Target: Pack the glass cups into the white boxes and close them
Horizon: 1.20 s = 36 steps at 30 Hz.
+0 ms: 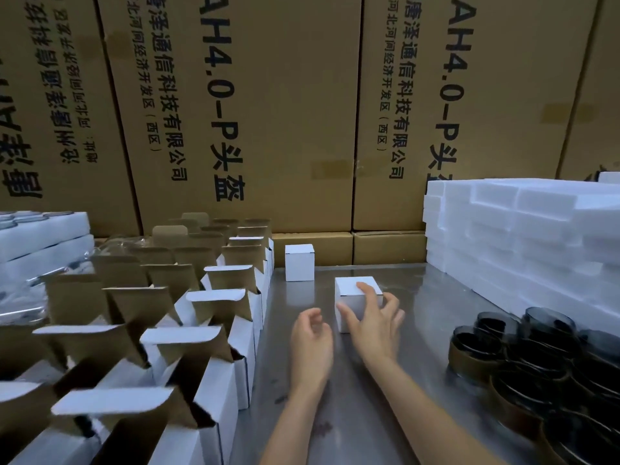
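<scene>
Single head-worn wide-angle view, looking forward and down from close above the metal tabletop (419, 297), forearms entering from the bottom edge, brown cartons (285, 112) filling the upper frame at close range, edges bowing with lens distortion.

The brown cartons (268, 112) read "AH4.0-P头盔" and "泽通信科技有限公司".

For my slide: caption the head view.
Right hand grips a closed white box beside rows of open boxes.
</scene>
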{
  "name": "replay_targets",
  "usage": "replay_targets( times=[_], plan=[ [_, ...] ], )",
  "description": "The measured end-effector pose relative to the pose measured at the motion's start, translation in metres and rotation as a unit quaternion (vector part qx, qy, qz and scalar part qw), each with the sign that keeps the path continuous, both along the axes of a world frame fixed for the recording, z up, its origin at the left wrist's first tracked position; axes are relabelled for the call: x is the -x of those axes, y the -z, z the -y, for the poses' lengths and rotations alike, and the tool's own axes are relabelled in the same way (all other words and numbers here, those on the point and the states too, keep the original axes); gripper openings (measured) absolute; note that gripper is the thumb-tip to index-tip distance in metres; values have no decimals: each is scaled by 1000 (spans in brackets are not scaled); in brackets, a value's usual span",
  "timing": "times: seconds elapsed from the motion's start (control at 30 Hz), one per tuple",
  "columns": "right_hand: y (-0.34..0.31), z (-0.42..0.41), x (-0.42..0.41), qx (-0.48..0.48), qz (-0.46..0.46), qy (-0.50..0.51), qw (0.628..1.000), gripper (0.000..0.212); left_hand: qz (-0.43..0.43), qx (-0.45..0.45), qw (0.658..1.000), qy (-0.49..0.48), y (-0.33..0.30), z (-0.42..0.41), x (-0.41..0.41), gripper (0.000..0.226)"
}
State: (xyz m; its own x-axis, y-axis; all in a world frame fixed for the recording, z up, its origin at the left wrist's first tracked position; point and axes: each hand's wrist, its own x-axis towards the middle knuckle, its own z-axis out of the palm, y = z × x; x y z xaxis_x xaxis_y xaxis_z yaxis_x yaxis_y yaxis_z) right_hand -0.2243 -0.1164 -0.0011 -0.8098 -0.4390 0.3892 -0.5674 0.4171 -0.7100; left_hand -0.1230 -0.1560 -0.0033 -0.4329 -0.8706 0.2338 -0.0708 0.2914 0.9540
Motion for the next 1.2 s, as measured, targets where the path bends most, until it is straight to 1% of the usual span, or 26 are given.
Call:
replay_targets(
  times=[0.07,0.13,0.27,0.43,0.5,0.57,0.67,0.8,0.9,1.03,1.2],
  plan=[
    [1,27,22,-12,-17,12,1000,54,56,35,998,22,1,22,18,32],
    [1,53,41,5,-5,4,1000,53,80,34,996,30,1,42,36,35],
    [3,98,69,21,6,-8,1000,54,80,5,996,30,-1,70,67,42],
    [2,132,91,-1,-5,-7,1000,61,77,12,997,17,-2,92,88,50],
    [3,137,96,-13,2,-10,1000,68,93,17,995,18,-5,100,92,57],
    [5,138,99,2,25,-24,999,73,107,11,994,17,-10,108,94,61],
    [7,139,102,18,43,-46,998,70,121,5,993,2,-14,115,98,58],
    [8,141,102,-34,24,-63,997,67,147,1,989,7,-16,123,102,47],
    [8,141,101,-58,-3,-78,995,65,149,-3,989,15,-18,132,103,44],
    [8,143,101,-93,-18,-89,992,65,145,-13,989,18,-18,136,105,50],
    [10,144,103,-123,4,-104,987,71,138,-8,990,12,-16,137,106,53]
  ],
)
